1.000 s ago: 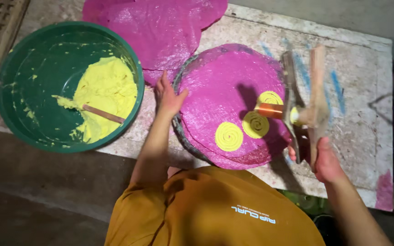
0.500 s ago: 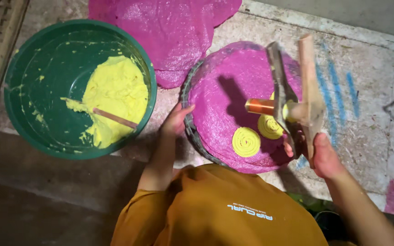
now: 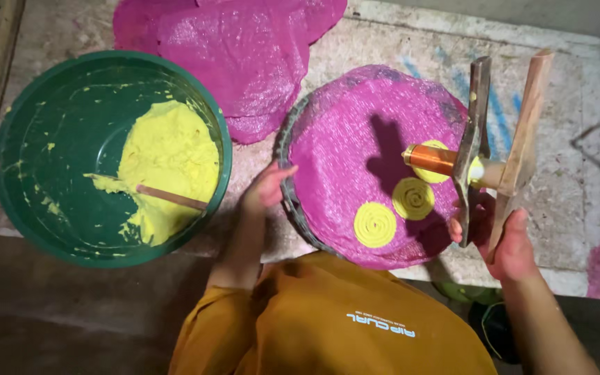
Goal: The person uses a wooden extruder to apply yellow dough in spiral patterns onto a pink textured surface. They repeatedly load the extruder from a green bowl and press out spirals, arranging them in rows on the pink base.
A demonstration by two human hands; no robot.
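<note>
Above the pink tray, right hand grips the press, nozzle leftward over 3 spirals; left hand steadies the rim.

Left hand touches rim of pink-covered tray — three yellow spirals on it. Right hand grips wooden press above; green bowl alongside.
</note>
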